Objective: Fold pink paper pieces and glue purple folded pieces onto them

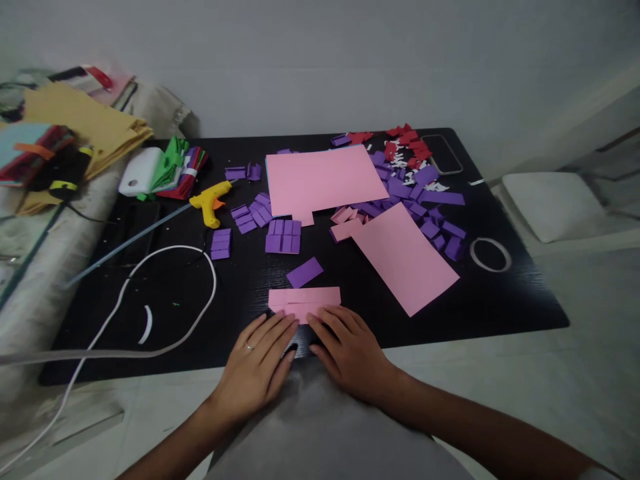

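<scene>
Left hand [256,365] and right hand [354,352] rest slightly apart, open, on folded pink paper [305,295] — near the front edge of the worktop [245,277], a purple piece [305,273] just beyond.

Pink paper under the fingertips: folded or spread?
Folded: the pink paper shows a flap edge running across its middle.

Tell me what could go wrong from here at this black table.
The folded pink paper strip might shift or crease crookedly, since the left hand and right hand rest fingertips along only its near part. The looped white cable could snag the left hand if it swings outward. The yellow glue gun lies close to folded purple paper pieces; if hot, which I can't tell, it might mark them.
</scene>
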`<state>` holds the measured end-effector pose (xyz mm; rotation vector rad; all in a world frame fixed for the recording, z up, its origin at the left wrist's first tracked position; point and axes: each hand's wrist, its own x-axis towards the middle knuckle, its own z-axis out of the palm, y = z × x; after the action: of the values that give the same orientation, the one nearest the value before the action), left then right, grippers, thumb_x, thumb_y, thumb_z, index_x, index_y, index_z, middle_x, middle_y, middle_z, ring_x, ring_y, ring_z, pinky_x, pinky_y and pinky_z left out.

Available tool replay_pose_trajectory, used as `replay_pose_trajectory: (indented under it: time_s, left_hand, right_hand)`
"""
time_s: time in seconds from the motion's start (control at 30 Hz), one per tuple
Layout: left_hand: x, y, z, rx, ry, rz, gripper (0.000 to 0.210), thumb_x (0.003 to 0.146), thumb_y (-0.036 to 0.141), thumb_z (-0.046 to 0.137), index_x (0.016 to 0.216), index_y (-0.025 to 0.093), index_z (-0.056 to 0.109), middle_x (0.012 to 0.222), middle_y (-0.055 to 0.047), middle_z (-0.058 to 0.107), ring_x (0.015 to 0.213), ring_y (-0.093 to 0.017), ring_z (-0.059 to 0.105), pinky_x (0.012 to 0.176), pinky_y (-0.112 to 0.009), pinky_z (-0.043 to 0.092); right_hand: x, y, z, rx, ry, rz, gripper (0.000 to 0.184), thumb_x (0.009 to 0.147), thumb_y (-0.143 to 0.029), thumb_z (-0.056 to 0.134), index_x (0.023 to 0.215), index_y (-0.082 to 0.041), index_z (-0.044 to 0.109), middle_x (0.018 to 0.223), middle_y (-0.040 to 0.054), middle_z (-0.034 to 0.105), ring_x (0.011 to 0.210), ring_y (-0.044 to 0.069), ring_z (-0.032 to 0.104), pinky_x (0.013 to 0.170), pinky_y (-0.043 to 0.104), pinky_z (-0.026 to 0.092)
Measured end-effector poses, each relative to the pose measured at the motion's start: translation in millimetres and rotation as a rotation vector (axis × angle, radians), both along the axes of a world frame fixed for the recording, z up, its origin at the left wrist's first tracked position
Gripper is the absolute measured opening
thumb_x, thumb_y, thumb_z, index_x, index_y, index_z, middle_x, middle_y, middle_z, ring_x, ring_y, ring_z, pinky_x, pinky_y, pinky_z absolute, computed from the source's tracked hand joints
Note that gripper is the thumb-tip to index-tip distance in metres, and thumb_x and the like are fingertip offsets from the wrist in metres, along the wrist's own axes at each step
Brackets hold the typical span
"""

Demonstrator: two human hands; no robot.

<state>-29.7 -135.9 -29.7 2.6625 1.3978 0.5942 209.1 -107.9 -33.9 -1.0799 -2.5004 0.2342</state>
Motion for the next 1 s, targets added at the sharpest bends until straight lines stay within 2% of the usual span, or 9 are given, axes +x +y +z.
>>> replay_pose_trajectory:
  time_s: [0.23, 0.4, 0.47, 0.57, 0.73, 0.8, 0.9, 0.97, 1.0]
  left_hand:
    - [2.7, -1.6, 1.3, -0.04, 0.051, 0.022, 0.038, 0.107, 0.026, 0.05, 0.14, 0.01, 0.06, 0.141, -0.014, 0.068, 0.13, -0.027, 0.062, 0.114, -0.044, 0.038]
    - [5.2, -8.0, 0.8, -0.025, 0.048, 0.013, 0.041, 0.108, 0.034, 0.049, 0.141, 0.011, 0.061, 0.121, -0.014, 0.074, 0.111, -0.028, 0.068, 0.1, -0.044, 0.044]
    - [4.3, -11.9, -2.1, 0.015, 0.005, -0.02, 0.034, 0.108, 0.031, 0.051, 0.133, 0.014, 0.066, 0.113, -0.012, 0.075, 0.107, -0.026, 0.068, 0.099, -0.043, 0.045]
    - [0.8, -14.1, -3.2, 0.068, -0.063, -0.1, 0.028, 0.108, 0.017, 0.047, 0.122, 0.016, 0.07, 0.117, -0.009, 0.077, 0.113, -0.023, 0.067, 0.104, -0.039, 0.045]
    - [-2.8, -2.6, 15.3, -0.04, -0.25, -0.197, 0.025, 0.106, 0.011, 0.05, 0.12, 0.016, 0.069, 0.109, -0.006, 0.079, 0.103, -0.018, 0.072, 0.102, -0.034, 0.051]
    - [-1.2, 7.4, 25.0, -0.162, -0.389, -0.115, 0.021, 0.104, 0.014, 0.055, 0.12, 0.019, 0.068, 0.107, -0.004, 0.079, 0.096, -0.015, 0.073, 0.093, -0.029, 0.055]
    - [4.5, 27.5, 31.9, -0.381, -0.5, 0.174, 0.015, 0.102, 0.025, 0.062, 0.116, 0.022, 0.068, 0.098, 0.0, 0.078, 0.083, -0.013, 0.073, 0.074, -0.023, 0.057]
    - [8.9, 40.8, 29.8, -0.495, -0.497, 0.255, 0.012, 0.102, 0.031, 0.062, 0.104, 0.022, 0.07, 0.084, 0.002, 0.073, 0.071, -0.012, 0.069, 0.064, -0.022, 0.054]
    - [10.9, 46.0, 27.2, -0.512, -0.478, 0.26, 0.013, 0.102, 0.031, 0.061, 0.1, 0.022, 0.07, 0.082, 0.002, 0.072, 0.07, -0.012, 0.068, 0.063, -0.023, 0.053]
  right_hand:
    - [3.6, 2.6, -1.9, -0.003, 0.042, 0.024, 0.04, 0.107, -0.031, 0.051, 0.139, -0.011, 0.063, 0.133, 0.0145, 0.072, 0.124, 0.028, 0.064, 0.109, 0.047, 0.054]
    - [17.4, -4.1, -5.9, -0.037, 0.103, 0.106, 0.041, 0.106, -0.036, 0.056, 0.137, -0.011, 0.064, 0.131, 0.0132, 0.074, 0.124, 0.027, 0.065, 0.115, 0.05, 0.049]
    - [24.4, -8.9, -9.0, -0.009, 0.14, 0.14, 0.031, 0.105, -0.03, 0.058, 0.13, -0.014, 0.067, 0.121, 0.0098, 0.078, 0.114, 0.024, 0.069, 0.113, 0.047, 0.05]
    - [31.7, -14.3, -12.8, 0.035, 0.195, 0.175, 0.023, 0.104, -0.014, 0.056, 0.121, -0.018, 0.071, 0.109, 0.0042, 0.081, 0.101, 0.018, 0.071, 0.111, 0.042, 0.051]
    - [28.2, -6.2, -0.4, -0.071, 0.45, 0.179, 0.023, 0.102, -0.011, 0.057, 0.116, -0.022, 0.072, 0.1, 0.0043, 0.079, 0.102, 0.018, 0.074, 0.105, 0.041, 0.058]
    - [22.8, 6.1, 11.6, -0.263, 0.584, 0.058, 0.02, 0.1, -0.015, 0.064, 0.116, -0.024, 0.071, 0.099, 0.0033, 0.079, 0.093, 0.016, 0.075, 0.087, 0.031, 0.064]
    - [13.7, 30.9, 26.5, -0.597, 0.586, -0.147, 0.024, 0.096, -0.018, 0.072, 0.119, -0.024, 0.069, 0.093, 0.0003, 0.077, 0.083, 0.015, 0.076, 0.073, 0.027, 0.063]
    - [8.3, 45.8, 29.2, -0.625, 0.487, -0.169, 0.014, 0.095, -0.014, 0.069, 0.108, -0.022, 0.072, 0.094, 0.0016, 0.077, 0.083, 0.016, 0.074, 0.075, 0.03, 0.062]
    - [6.1, 51.1, 28.2, -0.561, 0.415, -0.172, 0.013, 0.094, -0.011, 0.069, 0.103, -0.02, 0.073, 0.095, 0.0033, 0.076, 0.085, 0.018, 0.072, 0.078, 0.033, 0.062]
